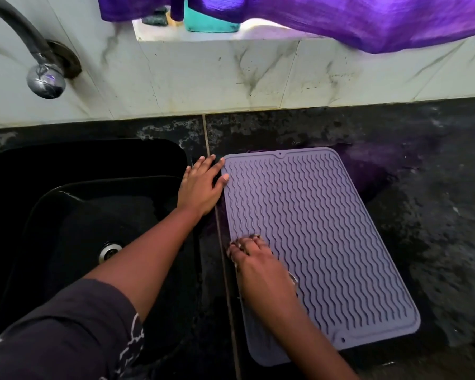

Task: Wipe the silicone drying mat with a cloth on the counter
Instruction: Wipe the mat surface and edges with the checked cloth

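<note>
Fingers (217, 171) of the left hand (200, 187) are spread flat on the mat (327, 242) corner; right hand (258, 267) fingers are curled over a barely visible cloth (292, 278). Floppy, grippy silicone probably, best pinned at the edge on the bench (422, 187).

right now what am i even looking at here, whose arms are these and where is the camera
This is one picture from a camera worn on a person's head, looking forward and down, so the two arms are that person's own; there is no robot. A grey ridged silicone drying mat lies flat on a dark stone counter, beside a black sink with a tap above it. The left hand rests open at the mat's far left corner, steadying it. The right hand presses on the mat's left edge over a cloth, of which only a pale scrap peeks out. Purple fabric hangs over the window ledge.
</note>
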